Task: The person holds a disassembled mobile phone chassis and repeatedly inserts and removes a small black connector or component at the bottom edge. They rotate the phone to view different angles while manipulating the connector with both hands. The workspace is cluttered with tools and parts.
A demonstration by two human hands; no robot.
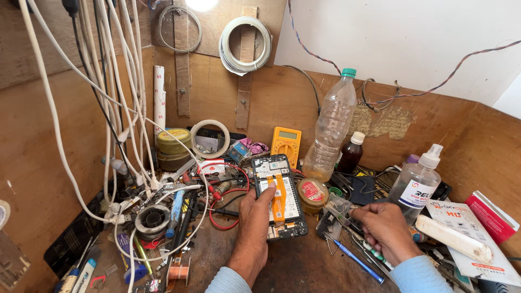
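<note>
An opened smartphone is lain back-up on the cluttered wooden counter, near its middle, with the orange flex cable and battery exposed. It is steadied by the left hand — fingers laid along its left edge, thumb resting on the battery face; the grip is loose, more a press than a clasp. The right hand is kept to the right of the phone, apart from it, fingers curled shut around a thin tool whose tip is pointed toward the phone's lower right; exactly what kind of tool it is cannot be told. A blue-handled screwdriver is lain just below that hand.

The step in hand is judged to be internal work on the opened phone — tool being brought in while the body is held down. A steady hold and a fine, light tool tip near the flex cable would be called for next.

Nearby: yellow multimeter, clear plastic bottle, small round tin, white cables.
</note>
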